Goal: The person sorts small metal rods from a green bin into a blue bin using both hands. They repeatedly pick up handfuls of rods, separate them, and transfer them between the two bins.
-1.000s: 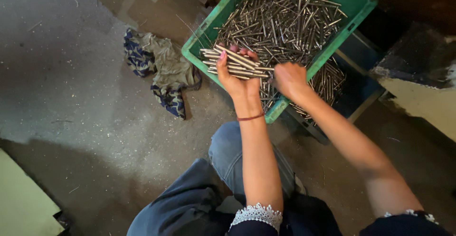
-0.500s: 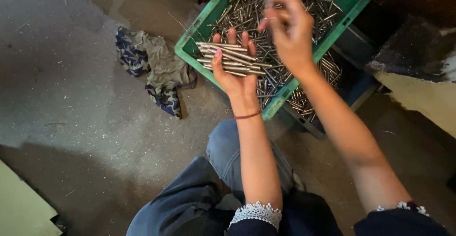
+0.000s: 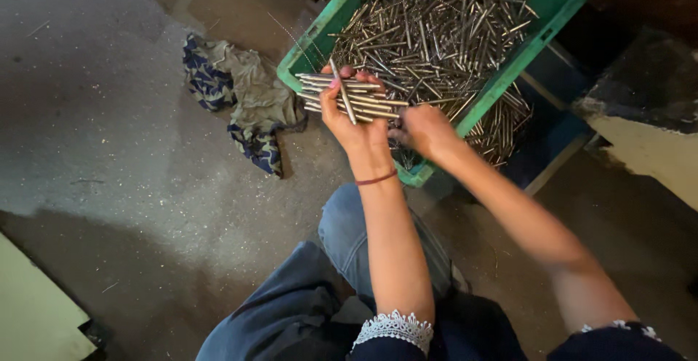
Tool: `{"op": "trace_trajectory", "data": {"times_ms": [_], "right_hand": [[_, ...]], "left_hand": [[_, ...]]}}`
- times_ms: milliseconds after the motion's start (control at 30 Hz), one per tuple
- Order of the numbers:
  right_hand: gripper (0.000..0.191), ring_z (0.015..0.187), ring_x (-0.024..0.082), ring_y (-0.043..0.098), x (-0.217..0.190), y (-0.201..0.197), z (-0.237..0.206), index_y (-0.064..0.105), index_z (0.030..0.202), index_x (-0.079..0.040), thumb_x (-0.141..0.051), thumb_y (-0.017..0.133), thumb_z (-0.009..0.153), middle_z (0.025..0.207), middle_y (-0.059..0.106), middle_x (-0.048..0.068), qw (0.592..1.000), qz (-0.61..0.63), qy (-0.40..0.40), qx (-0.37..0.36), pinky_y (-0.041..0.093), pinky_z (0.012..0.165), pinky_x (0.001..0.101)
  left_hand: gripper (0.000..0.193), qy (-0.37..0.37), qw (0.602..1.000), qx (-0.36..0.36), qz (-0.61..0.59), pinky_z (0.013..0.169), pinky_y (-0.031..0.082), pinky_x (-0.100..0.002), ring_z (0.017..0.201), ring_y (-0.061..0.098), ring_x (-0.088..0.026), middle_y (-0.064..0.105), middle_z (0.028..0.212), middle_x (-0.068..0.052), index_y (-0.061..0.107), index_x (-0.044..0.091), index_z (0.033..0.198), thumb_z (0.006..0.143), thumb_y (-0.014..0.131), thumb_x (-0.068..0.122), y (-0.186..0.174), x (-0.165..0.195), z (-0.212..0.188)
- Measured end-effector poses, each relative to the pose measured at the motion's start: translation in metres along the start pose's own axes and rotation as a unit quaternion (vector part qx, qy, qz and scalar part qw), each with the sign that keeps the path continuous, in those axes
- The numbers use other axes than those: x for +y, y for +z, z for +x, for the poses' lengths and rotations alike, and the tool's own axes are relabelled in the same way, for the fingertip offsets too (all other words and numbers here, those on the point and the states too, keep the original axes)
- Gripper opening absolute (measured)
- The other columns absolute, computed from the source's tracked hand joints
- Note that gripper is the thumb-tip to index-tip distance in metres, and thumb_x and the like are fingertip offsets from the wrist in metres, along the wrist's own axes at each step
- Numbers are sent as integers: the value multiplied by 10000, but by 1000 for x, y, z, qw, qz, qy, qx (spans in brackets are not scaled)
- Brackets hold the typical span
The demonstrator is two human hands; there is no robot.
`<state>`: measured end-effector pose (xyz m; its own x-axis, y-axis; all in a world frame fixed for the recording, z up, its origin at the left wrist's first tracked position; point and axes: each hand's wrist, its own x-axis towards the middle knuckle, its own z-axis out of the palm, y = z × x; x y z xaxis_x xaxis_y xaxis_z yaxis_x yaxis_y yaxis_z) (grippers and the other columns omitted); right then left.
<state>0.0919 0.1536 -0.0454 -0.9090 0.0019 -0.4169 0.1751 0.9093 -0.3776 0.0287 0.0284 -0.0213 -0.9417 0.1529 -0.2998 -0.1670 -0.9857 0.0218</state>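
the left hand [image 3: 354, 117] holds a bundle of metal rods [image 3: 349, 98] clamped at the green crate [image 3: 554, 6] edge; right hand [image 3: 427, 130], grip unclear, beside it. best keep rods parallel, ends flush.

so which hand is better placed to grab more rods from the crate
Right. The right hand is free of the bundle and sits at the green crate rim beside the loose rods; the left hand already has a grip on a bundle of rods.

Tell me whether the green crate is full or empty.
Partly full: the green crate holds a loose heap of metal rods covering its floor, but they lie below the rim.
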Motion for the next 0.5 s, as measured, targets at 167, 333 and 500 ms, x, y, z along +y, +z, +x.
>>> {"op": "trace_trajectory", "data": {"times_ms": [167,333,500], "right_hand": [[204,735,425,690,7,31,8,728,881,-13,-216,744,887,799,703,244,992,23,-60,112,562,690,512],[136,688,254,731,27,-36,3,749,1017,-22,-81,654,939,863,759,153,941,247,-37,227,579,669,376],[181,941,198,770,7,-105,-21,722,1193,13,-72,736,1033,1044,783,142,866,324,-161,344,612,853,311]], "left_hand": [[312,25,1000,-12,3,841,578,-428,926,639,-239,645,1042,-54,583,173,1234,929,638,134,-9,-3,4],[319,1,1000,-16,5,969,570,-521,1179,636,-382,661,1227,-92,602,186,1247,931,645,202,-16,-5,13],[373,-40,998,-38,1,1001,559,-525,1200,642,-412,650,1332,-154,599,155,1283,922,648,235,-17,-14,11]]}}
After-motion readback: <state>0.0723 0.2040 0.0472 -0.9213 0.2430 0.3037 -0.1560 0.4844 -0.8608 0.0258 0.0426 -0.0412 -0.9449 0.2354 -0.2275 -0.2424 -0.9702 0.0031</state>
